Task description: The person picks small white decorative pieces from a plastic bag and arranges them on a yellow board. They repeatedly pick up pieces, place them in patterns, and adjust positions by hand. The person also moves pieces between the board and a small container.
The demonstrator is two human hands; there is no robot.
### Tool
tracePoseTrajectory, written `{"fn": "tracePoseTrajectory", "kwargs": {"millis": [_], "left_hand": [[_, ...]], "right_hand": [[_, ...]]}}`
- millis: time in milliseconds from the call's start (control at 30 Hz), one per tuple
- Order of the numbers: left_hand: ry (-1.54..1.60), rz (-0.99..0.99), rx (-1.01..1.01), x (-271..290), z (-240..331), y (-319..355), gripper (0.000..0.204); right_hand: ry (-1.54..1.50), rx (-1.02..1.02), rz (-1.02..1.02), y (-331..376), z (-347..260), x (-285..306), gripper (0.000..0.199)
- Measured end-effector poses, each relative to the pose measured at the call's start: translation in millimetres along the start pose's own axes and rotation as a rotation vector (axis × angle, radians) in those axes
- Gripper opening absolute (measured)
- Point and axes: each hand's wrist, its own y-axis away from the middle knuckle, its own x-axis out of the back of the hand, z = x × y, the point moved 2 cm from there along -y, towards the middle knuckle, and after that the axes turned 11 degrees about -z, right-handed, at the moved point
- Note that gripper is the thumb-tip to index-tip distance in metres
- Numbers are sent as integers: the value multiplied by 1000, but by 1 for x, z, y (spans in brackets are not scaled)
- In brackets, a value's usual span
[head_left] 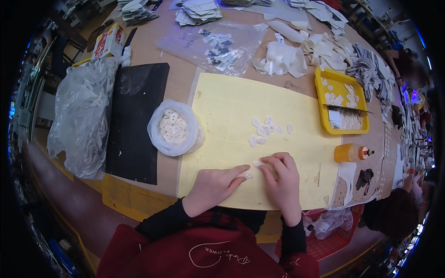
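Observation:
My left hand [209, 186] rests low on the yellow sheet [222, 102], thumb and forefinger closed at the edge of a small white oval piece [248, 176]. Just to its right, my right hand [281, 180] pinches another white oval piece [256, 164] between thumb and fingertips. Beyond the hands lies a loose cluster of similar white ovals with small holes [262, 131]. To the left stands a tub lined with a whitish plastic bag [155, 132], filled with more of these pieces. Their exact kind is too small to tell.
A yellow tray [320, 99] with white bits and a dark thin tool stands at right, near an orange bottle [344, 153]. At left are a black board [134, 125] and a bulky plastic bag [83, 120]. Fabric pieces [282, 58] and a clear bag [185, 46] lie at the back.

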Motion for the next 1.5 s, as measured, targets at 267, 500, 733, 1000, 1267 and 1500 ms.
{"fn": "tracePoseTrajectory", "kwargs": {"millis": [267, 500, 733, 1000, 1267, 1500], "left_hand": [[48, 6, -12, -2, -1, -1, 25], [129, 85, -27, -2, -8, 3, 19], [124, -1, -17, 6, -6, 4, 16], [220, 59, 17, 11, -3, 2, 15], [210, 57, 36, 7, -12, 7, 14], [222, 46, 3, 7, -9, 3, 14]], "right_hand": [[-57, -20, -25, 0, -1, 6, 21], [112, 128, -71, -1, 0, 10, 22], [307, -98, 150, -6, 17, 38, 16], [268, 82, 55, -38, -8, 10, 14], [254, 124, -57, -25, -11, 21, 19], [291, 355, -432, -20, -2, 40, 40]]}}
